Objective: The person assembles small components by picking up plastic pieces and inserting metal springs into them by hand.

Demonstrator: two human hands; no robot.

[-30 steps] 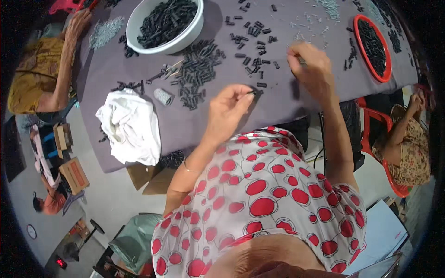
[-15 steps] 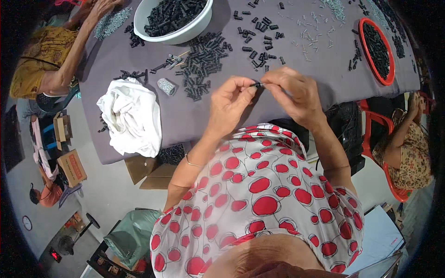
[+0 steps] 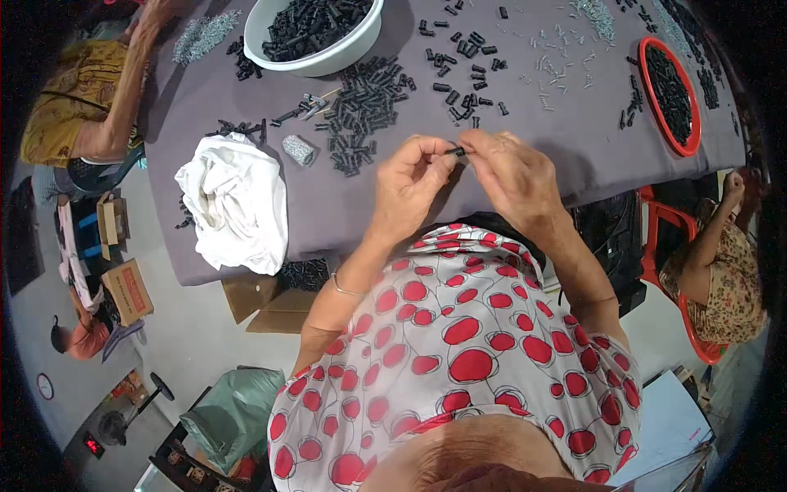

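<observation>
Both my hands meet over the near edge of the table. Between the thumb and forefinger of my left hand is a small black plastic part. My right hand pinches at the other end of that part; whether it also holds a smaller piece is hidden by the fingers. Loose black parts lie in a heap just beyond my left hand. Farther off, more black parts are scattered, with small silver springs to their right.
A white basin full of black parts stands at the back. A red oval tray of black parts sits on the right. White cloth and a speckled grey cylinder lie on the left. Other people sit at both sides of the table.
My hands stay together at the black part, with the right fingers shifted slightly over it. The view has moved a little. The person at the left has shifted an arm.
</observation>
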